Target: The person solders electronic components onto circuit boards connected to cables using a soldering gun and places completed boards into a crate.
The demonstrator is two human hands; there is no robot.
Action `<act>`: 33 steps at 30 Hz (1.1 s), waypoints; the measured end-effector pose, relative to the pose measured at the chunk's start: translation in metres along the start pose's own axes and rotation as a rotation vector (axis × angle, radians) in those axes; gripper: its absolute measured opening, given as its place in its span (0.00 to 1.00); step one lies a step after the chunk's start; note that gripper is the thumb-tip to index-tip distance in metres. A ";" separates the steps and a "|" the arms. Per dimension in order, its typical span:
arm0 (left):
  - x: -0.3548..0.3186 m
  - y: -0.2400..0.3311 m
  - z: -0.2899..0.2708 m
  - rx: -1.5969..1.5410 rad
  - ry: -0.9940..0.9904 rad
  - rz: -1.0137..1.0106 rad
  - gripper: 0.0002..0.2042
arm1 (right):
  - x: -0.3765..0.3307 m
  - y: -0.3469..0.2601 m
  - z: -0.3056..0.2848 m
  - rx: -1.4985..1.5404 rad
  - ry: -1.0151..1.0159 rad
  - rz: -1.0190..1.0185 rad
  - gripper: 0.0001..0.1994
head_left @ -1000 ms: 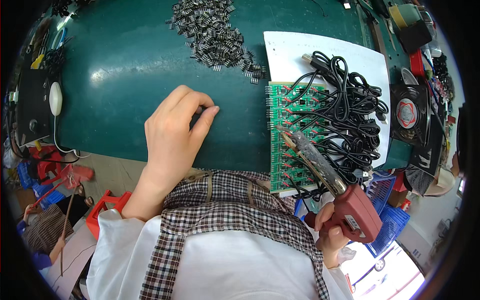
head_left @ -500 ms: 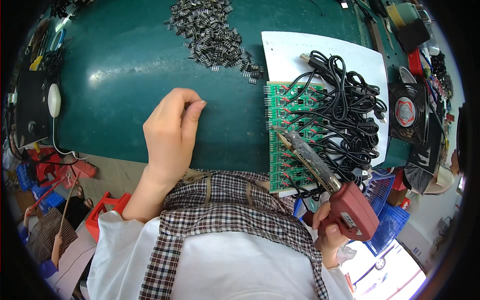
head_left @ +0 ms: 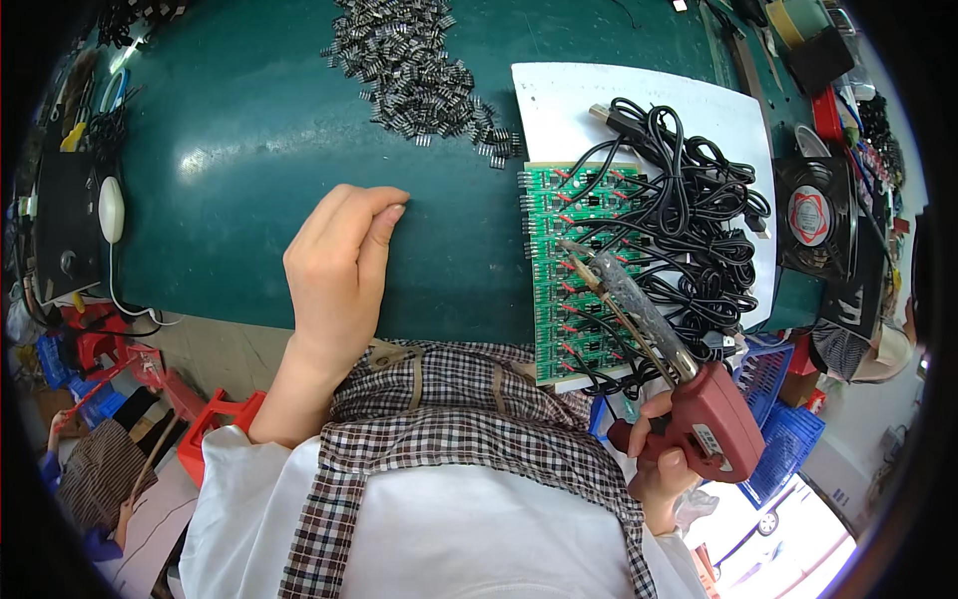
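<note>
Green bench (head_left: 249, 150); right hand (head_left: 664, 454) holds red soldering gun (head_left: 699, 414).

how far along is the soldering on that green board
Done: black cables already run off the green circuit board, which lies on a white sheet; whether each joint is soldered is too small to tell. In hand: the right hand holds a red soldering gun, tip over the board; the left hand rests on the green mat. Left: a pile of small dark parts lies untouched.
</note>
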State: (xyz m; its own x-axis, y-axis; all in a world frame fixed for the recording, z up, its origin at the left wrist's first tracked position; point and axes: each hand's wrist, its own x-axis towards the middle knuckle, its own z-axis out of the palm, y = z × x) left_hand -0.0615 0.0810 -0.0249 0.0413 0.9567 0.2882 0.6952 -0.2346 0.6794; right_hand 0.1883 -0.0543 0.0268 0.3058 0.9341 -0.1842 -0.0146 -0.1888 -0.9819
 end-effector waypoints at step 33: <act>-0.005 0.008 -0.001 -0.334 0.083 -0.230 0.05 | -0.007 0.010 -0.007 0.101 -0.038 0.047 0.37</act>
State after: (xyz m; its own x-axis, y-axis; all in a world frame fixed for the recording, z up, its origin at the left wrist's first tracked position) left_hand -0.0563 0.0745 -0.0203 -0.1555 0.9768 0.1475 0.4078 -0.0725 0.9102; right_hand 0.1931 -0.0651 0.0190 0.2667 0.9359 -0.2302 -0.1249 -0.2033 -0.9711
